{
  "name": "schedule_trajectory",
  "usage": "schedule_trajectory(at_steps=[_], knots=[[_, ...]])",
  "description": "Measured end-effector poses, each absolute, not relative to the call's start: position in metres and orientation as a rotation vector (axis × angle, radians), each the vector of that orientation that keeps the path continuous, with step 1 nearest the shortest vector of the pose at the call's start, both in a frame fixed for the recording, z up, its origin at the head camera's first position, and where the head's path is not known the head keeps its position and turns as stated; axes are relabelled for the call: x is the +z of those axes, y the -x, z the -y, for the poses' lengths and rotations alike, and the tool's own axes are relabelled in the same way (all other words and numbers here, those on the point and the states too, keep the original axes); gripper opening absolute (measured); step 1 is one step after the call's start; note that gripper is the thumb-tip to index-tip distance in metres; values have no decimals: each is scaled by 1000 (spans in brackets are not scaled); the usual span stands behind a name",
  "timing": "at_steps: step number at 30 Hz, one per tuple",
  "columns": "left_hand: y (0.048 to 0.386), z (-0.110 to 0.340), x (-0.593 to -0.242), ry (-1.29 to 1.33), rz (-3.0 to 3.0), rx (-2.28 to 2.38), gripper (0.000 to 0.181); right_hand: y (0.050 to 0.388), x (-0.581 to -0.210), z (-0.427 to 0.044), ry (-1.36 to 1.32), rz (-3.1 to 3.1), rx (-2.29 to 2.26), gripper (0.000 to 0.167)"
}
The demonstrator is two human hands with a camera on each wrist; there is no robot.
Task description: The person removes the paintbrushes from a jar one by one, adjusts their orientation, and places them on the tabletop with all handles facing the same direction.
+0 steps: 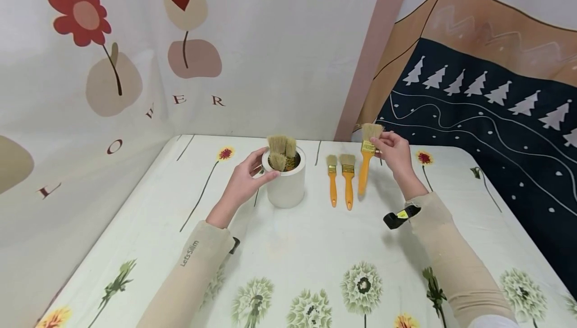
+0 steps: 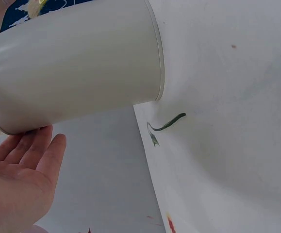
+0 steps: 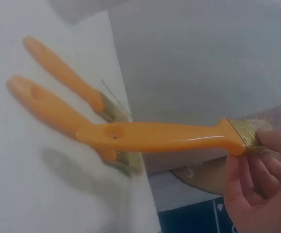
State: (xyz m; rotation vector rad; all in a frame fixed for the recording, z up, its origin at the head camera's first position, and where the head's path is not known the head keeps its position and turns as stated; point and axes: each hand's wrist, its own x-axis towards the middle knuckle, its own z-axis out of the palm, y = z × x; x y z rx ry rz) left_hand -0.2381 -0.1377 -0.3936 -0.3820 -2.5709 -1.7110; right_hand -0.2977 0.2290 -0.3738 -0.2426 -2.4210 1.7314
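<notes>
My left hand (image 1: 245,178) holds a white cylindrical holder (image 1: 286,190) at its upper edge, thumb in front and fingers at the far left side. Inside it stand several paintbrushes (image 1: 277,146) with their bristles up; their handles are hidden. In the left wrist view the fingertips (image 2: 44,133) touch the holder's wall near the rim. With thumb and fingers my right hand (image 1: 396,155) pinches a wide paintbrush (image 1: 367,155) by its metal band and bristles, its orange handle (image 3: 169,137) pointing down. Left of it a small paintbrush (image 1: 332,180) and a medium paintbrush (image 1: 348,180) lie side by side.
A white cloth with printed flowers covers the table (image 1: 288,253). Behind it hangs a pale curtain (image 1: 279,57) with flower prints and letters, and at the right a dark fabric (image 1: 487,112) with printed trees. A black strap (image 1: 401,216) sits at the right cuff.
</notes>
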Motion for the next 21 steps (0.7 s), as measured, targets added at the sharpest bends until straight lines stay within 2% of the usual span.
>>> schedule_trajectory(at_steps=[21], knots=[[238,138,-392,370,2590,-1709,77,313,-421,-243,389,2620,1737,50]])
